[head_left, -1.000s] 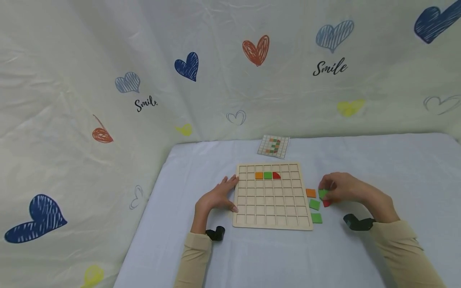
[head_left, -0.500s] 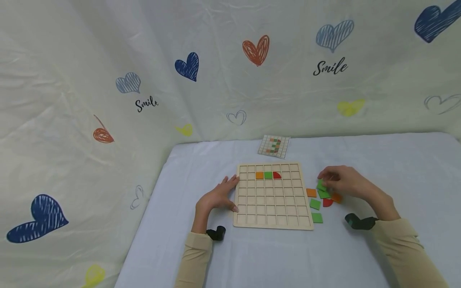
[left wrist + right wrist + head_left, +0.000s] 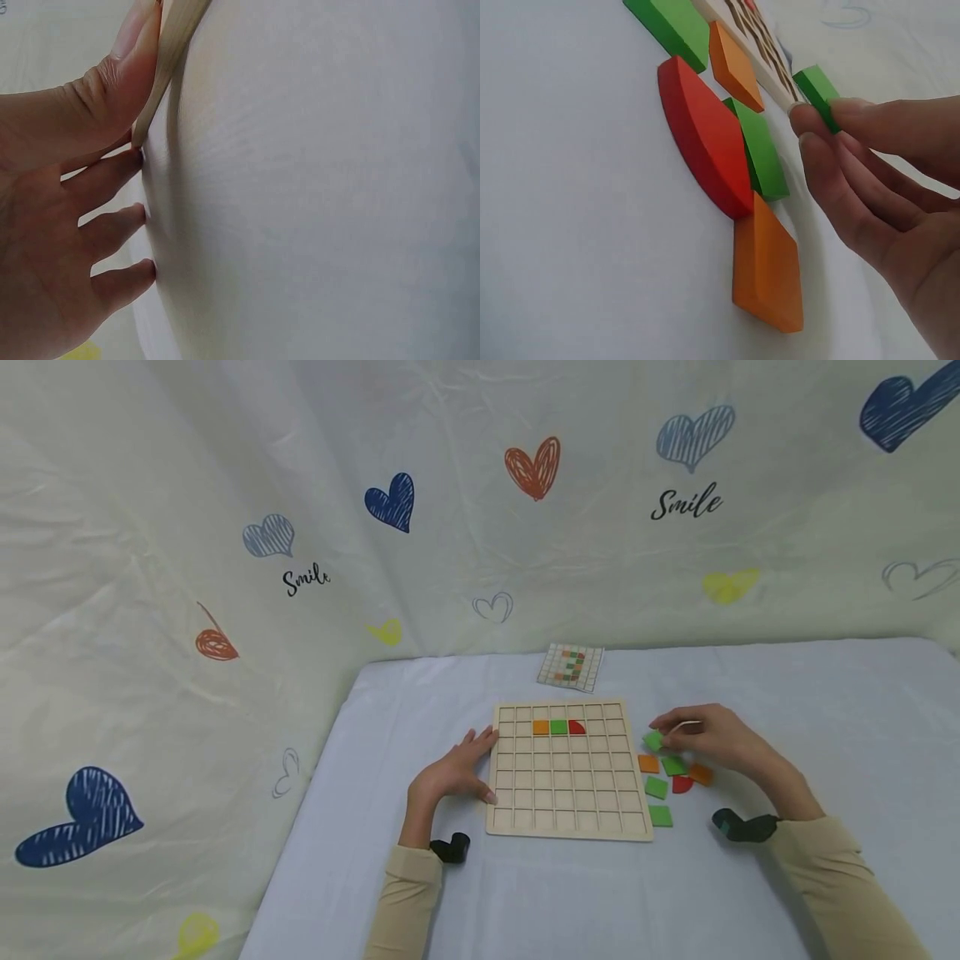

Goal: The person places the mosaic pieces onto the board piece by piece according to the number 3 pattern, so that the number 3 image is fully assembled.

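A wooden grid board (image 3: 570,781) lies on the table, its upper row bearing an orange square tile (image 3: 541,727), a green one (image 3: 558,727) and a red quarter-round one (image 3: 576,727). My left hand (image 3: 452,770) rests at the board's left edge, fingers spread; the left wrist view shows the thumb on the wooden rim (image 3: 171,56). Between thumb and fingertips my right hand (image 3: 708,737) pinches a green square tile (image 3: 819,97), held right of the board. Below that hand lie a green tile (image 3: 674,766), a red quarter-round tile (image 3: 682,784) and an orange tile (image 3: 701,774).
Beside the board's right edge are another orange tile (image 3: 648,764) and two green tiles, one nearer the front (image 3: 661,816). A pattern card (image 3: 570,667) with a small coloured grid lies behind the board. A heart-printed cloth (image 3: 450,527) hangs behind the table.
My right hand has lifted a green tile from the loose pile and moved it left toward the board, uncovering the red and orange tiles. The left hand stays in place.
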Action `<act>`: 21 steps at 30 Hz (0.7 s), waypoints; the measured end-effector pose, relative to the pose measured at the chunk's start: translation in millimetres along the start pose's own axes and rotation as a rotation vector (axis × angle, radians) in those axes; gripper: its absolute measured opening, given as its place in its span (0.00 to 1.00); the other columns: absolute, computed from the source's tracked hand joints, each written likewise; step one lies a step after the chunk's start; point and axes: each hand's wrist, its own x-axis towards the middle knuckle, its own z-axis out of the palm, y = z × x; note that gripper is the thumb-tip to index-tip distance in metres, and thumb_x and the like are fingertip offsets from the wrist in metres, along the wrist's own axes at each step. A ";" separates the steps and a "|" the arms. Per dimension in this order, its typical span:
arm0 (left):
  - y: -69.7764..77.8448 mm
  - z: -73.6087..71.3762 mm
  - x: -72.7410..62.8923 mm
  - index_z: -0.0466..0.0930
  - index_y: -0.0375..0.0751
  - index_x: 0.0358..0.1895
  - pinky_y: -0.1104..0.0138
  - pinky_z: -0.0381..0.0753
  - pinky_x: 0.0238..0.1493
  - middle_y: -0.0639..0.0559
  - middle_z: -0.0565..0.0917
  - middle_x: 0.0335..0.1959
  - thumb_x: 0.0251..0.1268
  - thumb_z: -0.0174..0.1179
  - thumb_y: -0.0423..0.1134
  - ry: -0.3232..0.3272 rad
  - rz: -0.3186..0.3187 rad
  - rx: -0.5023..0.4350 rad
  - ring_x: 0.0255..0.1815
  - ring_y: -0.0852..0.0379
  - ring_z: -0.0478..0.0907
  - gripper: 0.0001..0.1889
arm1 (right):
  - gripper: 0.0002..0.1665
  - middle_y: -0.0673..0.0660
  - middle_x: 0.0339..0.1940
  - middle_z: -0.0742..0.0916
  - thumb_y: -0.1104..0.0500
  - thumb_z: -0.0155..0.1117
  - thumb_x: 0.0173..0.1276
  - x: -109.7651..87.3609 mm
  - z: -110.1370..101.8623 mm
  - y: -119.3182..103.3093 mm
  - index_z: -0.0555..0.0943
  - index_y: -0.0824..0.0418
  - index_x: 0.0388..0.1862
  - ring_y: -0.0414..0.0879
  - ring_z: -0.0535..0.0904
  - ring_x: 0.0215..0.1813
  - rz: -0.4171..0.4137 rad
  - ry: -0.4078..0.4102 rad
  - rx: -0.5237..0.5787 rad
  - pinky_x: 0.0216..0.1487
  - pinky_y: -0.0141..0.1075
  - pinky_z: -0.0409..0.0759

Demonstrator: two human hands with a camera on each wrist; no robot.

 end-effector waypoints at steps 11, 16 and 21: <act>-5.2 -2.3 -1.9 0.51 0.41 0.84 0.47 0.42 0.85 0.49 0.49 0.86 0.49 0.80 0.35 0.010 0.016 -0.002 0.87 0.43 0.37 0.59 | 0.24 0.56 0.44 0.91 0.56 0.72 0.67 10.0 9.3 -1.2 0.83 0.67 0.59 0.46 0.87 0.45 0.024 -0.001 0.044 0.43 0.29 0.81; -5.0 -0.1 -0.4 0.51 0.42 0.84 0.48 0.42 0.85 0.50 0.50 0.86 0.50 0.80 0.35 0.008 0.015 -0.013 0.87 0.44 0.37 0.58 | 0.24 0.54 0.41 0.92 0.55 0.74 0.66 9.6 13.0 -1.9 0.84 0.66 0.57 0.45 0.87 0.44 0.033 0.028 0.027 0.45 0.30 0.81; -1.5 0.1 0.0 0.50 0.45 0.84 0.49 0.42 0.85 0.52 0.49 0.86 0.51 0.79 0.35 -0.005 0.013 0.000 0.87 0.45 0.36 0.58 | 0.24 0.54 0.40 0.92 0.53 0.75 0.66 8.2 15.8 -3.7 0.84 0.66 0.55 0.44 0.88 0.43 0.021 0.055 0.019 0.43 0.27 0.80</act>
